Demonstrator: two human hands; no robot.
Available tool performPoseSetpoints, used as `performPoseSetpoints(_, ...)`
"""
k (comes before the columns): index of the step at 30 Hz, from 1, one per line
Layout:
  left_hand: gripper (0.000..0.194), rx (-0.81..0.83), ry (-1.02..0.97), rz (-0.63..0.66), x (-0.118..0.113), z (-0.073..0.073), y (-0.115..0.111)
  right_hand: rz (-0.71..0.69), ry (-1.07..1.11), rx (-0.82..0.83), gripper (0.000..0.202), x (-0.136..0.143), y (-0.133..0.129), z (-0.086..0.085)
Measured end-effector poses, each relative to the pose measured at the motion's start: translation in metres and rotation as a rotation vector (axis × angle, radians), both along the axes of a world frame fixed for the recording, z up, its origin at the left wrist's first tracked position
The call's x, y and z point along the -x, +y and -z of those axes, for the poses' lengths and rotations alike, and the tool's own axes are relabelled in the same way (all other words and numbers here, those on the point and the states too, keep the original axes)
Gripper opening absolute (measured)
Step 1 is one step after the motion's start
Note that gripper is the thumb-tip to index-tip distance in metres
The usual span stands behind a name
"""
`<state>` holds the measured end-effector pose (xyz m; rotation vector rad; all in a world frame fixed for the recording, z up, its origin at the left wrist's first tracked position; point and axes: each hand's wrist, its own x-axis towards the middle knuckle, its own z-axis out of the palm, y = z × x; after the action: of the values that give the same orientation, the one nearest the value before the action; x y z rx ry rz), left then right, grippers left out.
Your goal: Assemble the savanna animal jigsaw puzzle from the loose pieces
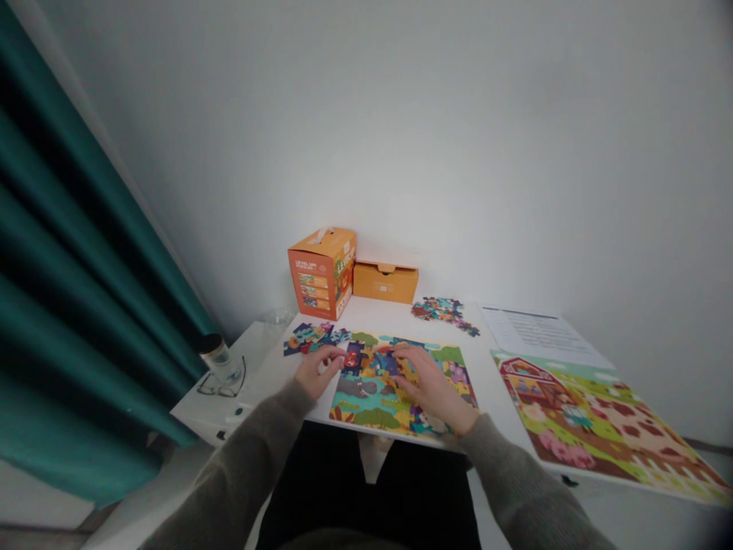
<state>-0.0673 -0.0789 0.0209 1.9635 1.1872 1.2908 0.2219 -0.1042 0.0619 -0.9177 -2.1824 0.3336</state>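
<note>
A colourful animal jigsaw puzzle (372,416) lies on the white table in front of me, with several dark-blue pieces on top of its picture. My left hand (319,370) is at its left edge, thumb and forefinger brought close together at a dark puzzle piece (353,356) with a red figure. Over the right half of the puzzle rests my right hand (431,386). Its thumb and forefinger are apart, with the fingertips touching the surface near a blue piece (385,362). The palm hides part of the picture.
Loose pieces lie in a left pile (306,338) and a back pile (440,309). Behind stand an orange puzzle box (314,279) and an orange open carton (385,284). Right are printed sheets (538,332) and a farm picture (601,428). Glasses (226,392) and a cup (221,359) sit left.
</note>
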Motion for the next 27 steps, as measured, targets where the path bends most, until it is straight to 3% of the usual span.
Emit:
performPoseSetpoints(4, 0.040, 0.161, -0.279, 0.256, -0.030, -0.020, -0.011, -0.022, 0.012, -0.005, 0.042, 0.006, -0.008, -0.009)
performPoseSetpoints(7, 0.039, 0.194, -0.327, 0.263, -0.042, -0.028, -0.013, -0.056, -0.010, -0.003, 0.051, 0.008, -0.014, -0.014)
performPoseSetpoints(10, 0.035, 0.250, -0.319, 0.250, -0.049, -0.026, -0.013, -0.076, -0.007, 0.007, 0.053, 0.008, -0.015, -0.016)
performPoseSetpoints(16, 0.070, 0.377, -0.459, 0.354, -0.062, -0.014, -0.017, -0.064, 0.024, 0.029, 0.042, 0.010, -0.005, -0.008)
performPoseSetpoints(27, 0.070, 0.417, -0.475, 0.384, -0.062, -0.014, -0.021, 0.072, 0.044, 0.026, 0.030, 0.010, 0.004, -0.001)
